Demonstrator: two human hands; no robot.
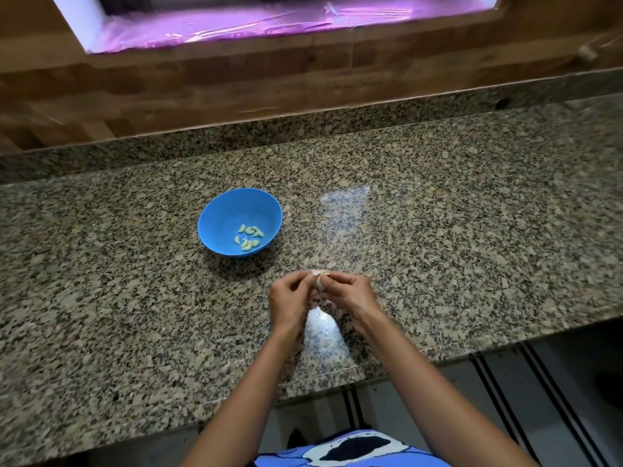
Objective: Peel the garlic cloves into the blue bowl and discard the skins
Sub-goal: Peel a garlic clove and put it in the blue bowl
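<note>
A blue bowl [215, 217] stands on the speckled granite counter [118, 298], left of centre. Several peeled pale green garlic cloves [248, 236] lie in its bottom. In front of the bowl and to its right, my left hand [290, 298] and my right hand [349, 291] meet above the counter. Both pinch one small garlic clove [319, 277] between their fingertips, with whitish skin showing at its top. Most of the clove is hidden by my fingers.
A raised granite ledge [303, 129] runs along the back, with a wooden wall and a window above it. The counter's front edge [337, 385] lies just below my forearms. Bright light reflections sit on the counter near my hands.
</note>
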